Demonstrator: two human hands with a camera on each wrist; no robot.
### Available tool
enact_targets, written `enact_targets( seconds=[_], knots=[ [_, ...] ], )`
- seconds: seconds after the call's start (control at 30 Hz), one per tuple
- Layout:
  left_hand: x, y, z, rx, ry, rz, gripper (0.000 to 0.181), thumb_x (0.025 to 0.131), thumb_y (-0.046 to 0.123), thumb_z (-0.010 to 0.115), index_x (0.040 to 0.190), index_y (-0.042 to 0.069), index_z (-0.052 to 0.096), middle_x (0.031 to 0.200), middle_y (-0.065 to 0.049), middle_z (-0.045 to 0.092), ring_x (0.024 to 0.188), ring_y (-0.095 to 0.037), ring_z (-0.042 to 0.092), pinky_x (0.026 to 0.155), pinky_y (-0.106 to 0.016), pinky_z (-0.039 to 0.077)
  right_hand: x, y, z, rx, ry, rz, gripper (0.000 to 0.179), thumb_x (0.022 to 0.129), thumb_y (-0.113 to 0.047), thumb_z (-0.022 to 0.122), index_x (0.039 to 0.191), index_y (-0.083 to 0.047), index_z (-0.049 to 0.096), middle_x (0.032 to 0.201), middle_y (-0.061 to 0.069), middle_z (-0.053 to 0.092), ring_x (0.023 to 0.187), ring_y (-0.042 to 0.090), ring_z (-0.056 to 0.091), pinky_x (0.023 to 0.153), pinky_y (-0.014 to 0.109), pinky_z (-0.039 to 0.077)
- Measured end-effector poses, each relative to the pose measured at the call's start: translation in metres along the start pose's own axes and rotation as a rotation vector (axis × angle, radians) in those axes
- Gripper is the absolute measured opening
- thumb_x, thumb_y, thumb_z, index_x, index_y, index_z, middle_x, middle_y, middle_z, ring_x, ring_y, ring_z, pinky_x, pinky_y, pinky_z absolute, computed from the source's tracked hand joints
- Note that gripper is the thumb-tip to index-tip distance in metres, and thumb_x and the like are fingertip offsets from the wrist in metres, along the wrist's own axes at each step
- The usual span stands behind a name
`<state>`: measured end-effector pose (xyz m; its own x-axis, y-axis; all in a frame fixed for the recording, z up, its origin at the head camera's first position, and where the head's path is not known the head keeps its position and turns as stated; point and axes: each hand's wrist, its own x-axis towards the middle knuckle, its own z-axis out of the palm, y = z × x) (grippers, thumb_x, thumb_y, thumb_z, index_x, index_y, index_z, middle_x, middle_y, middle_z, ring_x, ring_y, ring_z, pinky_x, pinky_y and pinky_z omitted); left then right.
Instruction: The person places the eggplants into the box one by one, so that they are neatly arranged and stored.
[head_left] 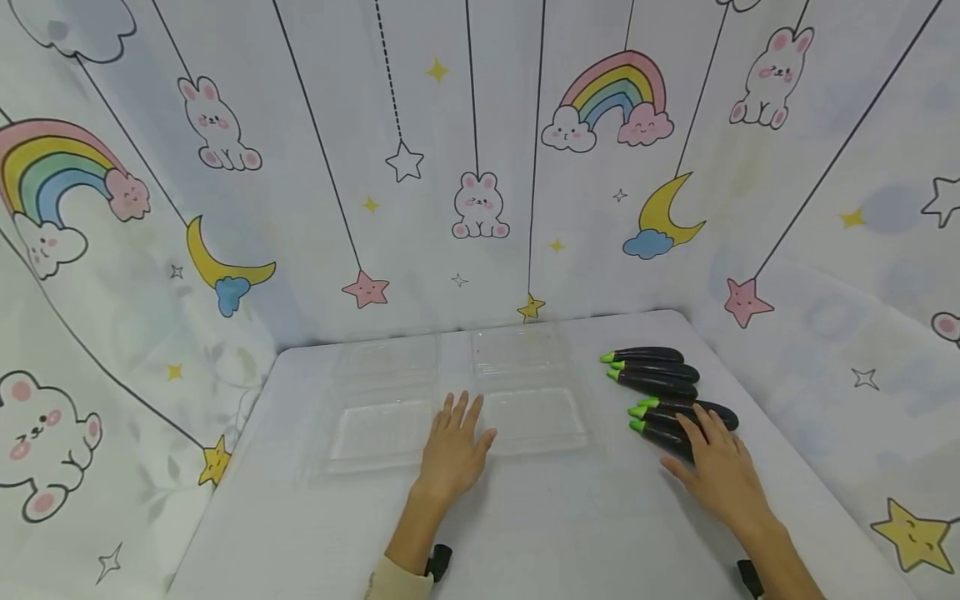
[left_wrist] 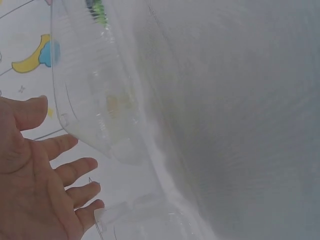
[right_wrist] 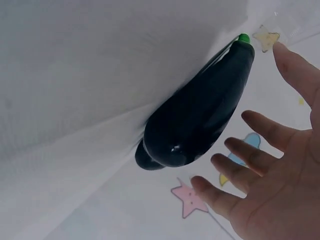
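Note:
My left hand (head_left: pixel 453 454) hovers between two clear plastic trays, the front left tray (head_left: pixel 378 433) and the front right tray (head_left: pixel 536 421). Its fingers are spread and hold nothing; in the left wrist view they overlap a clear tray wall (left_wrist: pixel 95 95). On the right, my right hand (head_left: pixel 716 471) is over the nearer group of dark purple eggplants (head_left: pixel 663 437) with bright green stem ends. Its fingers are extended and apart. The right wrist view shows a glossy eggplant (right_wrist: pixel 200 105) on the table beside that hand, with another partly hidden behind it.
Two more clear trays stand behind, a rear left tray (head_left: pixel 390 360) and a rear right tray (head_left: pixel 519 354). A farther group of eggplants (head_left: pixel 652 383) lies at the back right of the white table (head_left: pixel 525 533). A cartoon-printed curtain (head_left: pixel 420 242) borders the back and sides.

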<state>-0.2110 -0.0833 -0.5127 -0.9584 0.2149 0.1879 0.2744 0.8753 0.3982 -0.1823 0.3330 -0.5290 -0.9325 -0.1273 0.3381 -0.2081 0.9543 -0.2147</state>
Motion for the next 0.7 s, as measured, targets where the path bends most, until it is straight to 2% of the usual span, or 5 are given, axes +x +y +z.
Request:
enact_targets(
  seconds=[0.27,0.37,0.5,0.6,0.7],
  knots=[
    [0.0035,0.0022,0.0066,-0.025,0.017,0.039,0.052,0.109,0.019,0.05,0.157,0.0,0.04,0.16,-0.03,0.038,0.153,-0.049,0.026,0.127,-0.056,0.023,0.001,0.0032,-0.0029,-0.012,0.028,-0.017,0.073,0.081,-0.026,0.09,0.14,0.003,0.058,0.148,0.038,0.044,0.129,0.061,0.046,0.097,0.077,0.043],
    [0.0037,0.0037,0.0066,-0.058,0.0,0.02,0.052,0.109,0.015,0.049,0.158,-0.001,0.038,0.161,-0.03,0.036,0.153,-0.049,0.025,0.127,-0.057,0.023,0.0006,0.0028,-0.0049,-0.007,-0.006,0.016,0.069,0.081,-0.025,0.09,0.138,0.002,0.061,0.146,0.039,0.045,0.128,0.062,0.045,0.095,0.078,0.043],
    [0.0042,0.0052,0.0065,-0.15,-0.011,-0.031,0.053,0.108,0.01,0.049,0.158,-0.002,0.036,0.162,-0.031,0.032,0.149,-0.05,0.033,0.118,-0.061,0.038,0.0008,0.0018,-0.0074,-0.013,-0.05,0.046,0.063,0.083,-0.025,0.088,0.133,0.004,0.064,0.142,0.04,0.047,0.127,0.063,0.045,0.093,0.079,0.043],
    [0.0061,0.0055,0.0078,-0.212,-0.012,-0.08,0.054,0.106,0.007,0.05,0.158,-0.001,0.037,0.161,-0.031,0.033,0.142,-0.048,0.042,0.109,-0.06,0.048,0.0012,0.0026,-0.0073,-0.015,-0.047,0.05,0.06,0.083,-0.024,0.087,0.13,0.005,0.065,0.139,0.041,0.049,0.125,0.063,0.046,0.092,0.078,0.044],
    [0.0091,0.0059,0.0097,-0.239,-0.002,-0.111,0.054,0.104,0.006,0.052,0.156,-0.002,0.039,0.158,-0.03,0.038,0.137,-0.047,0.048,0.107,-0.058,0.05,0.0014,0.0051,-0.0057,-0.007,-0.012,0.046,0.057,0.082,-0.021,0.088,0.127,0.006,0.067,0.133,0.04,0.053,0.12,0.062,0.05,0.09,0.076,0.046]
  ],
)
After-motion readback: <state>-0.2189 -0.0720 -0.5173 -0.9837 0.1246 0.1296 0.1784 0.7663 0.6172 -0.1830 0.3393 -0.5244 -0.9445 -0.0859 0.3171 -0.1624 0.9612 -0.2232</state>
